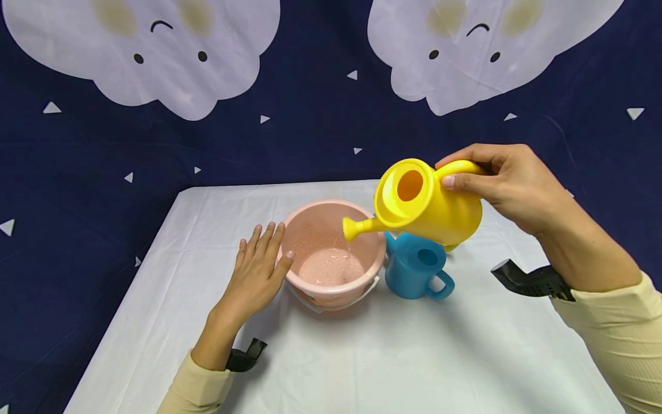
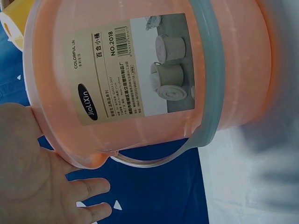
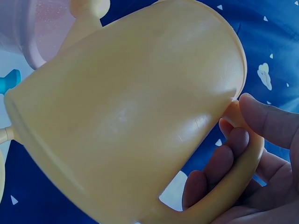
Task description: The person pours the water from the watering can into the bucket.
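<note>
A table (image 1: 393, 368) under a pale cloth stood before a dark blue backdrop (image 1: 310, 132) printed with white clouds and small triangles.

The right hand (image 1: 509, 183) grasped the handle of a yellow watering can (image 1: 424, 204), fingers curled through the loop and the thumb lying along its top; the right wrist view showed the fingers (image 3: 212, 175) wrapped inside the handle (image 3: 243, 172). The can was held in the air and tilted to the left, its spout (image 1: 357, 227) pointing down over the right part of a pink bucket (image 1: 333, 253). A thin stream of water fell from the spout into the bucket, and a shallow pool lay on the bucket's bottom.

The left hand (image 1: 256, 273) lay flat against the bucket's left wall, fingers straight and together, the thumb touching the rim. From the left wrist view the bucket's side carried a printed label (image 2: 133, 67) and a pale handle (image 2: 205, 93) hanging round it, with the palm (image 2: 28, 177) just beside its rim.

A blue watering can (image 1: 416, 264) stood on the cloth just right of the bucket, under the yellow one, its handle turned toward the near right. Black straps (image 1: 532, 280) showed at both wrists above cream sleeves (image 1: 615, 339).
</note>
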`<state>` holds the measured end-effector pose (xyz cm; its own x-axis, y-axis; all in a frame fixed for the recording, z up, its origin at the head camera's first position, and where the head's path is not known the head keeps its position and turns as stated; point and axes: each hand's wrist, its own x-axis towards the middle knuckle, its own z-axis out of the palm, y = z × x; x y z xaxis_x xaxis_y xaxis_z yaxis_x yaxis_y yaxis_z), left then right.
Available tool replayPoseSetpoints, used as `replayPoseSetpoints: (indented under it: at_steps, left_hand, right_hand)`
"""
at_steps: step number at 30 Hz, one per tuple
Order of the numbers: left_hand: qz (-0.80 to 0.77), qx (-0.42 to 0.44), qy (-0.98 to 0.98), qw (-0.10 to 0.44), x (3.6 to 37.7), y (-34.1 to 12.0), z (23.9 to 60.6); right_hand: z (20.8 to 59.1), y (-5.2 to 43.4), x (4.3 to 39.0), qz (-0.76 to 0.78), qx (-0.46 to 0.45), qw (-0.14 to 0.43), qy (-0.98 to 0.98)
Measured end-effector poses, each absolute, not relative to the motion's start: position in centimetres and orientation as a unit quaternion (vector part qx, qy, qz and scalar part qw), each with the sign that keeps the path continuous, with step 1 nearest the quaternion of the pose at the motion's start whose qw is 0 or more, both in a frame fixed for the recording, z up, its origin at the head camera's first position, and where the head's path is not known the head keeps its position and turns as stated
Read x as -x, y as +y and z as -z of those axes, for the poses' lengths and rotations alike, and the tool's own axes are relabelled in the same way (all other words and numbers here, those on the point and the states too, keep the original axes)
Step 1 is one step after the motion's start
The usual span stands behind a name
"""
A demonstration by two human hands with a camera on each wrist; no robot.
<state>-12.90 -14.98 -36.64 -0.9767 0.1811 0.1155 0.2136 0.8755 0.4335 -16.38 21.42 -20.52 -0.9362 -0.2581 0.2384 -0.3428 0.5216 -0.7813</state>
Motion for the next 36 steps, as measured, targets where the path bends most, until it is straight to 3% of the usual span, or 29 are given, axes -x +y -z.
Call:
replayPoseSetpoints:
  at_steps: [36]
  left_hand:
    - [0.233, 0.102, -0.966, 0.034, 12.83, -14.9, 36.72]
  right_hand:
    - [20.21, 21.19, 16.34, -0.429, -0.17, 0.045, -0.886]
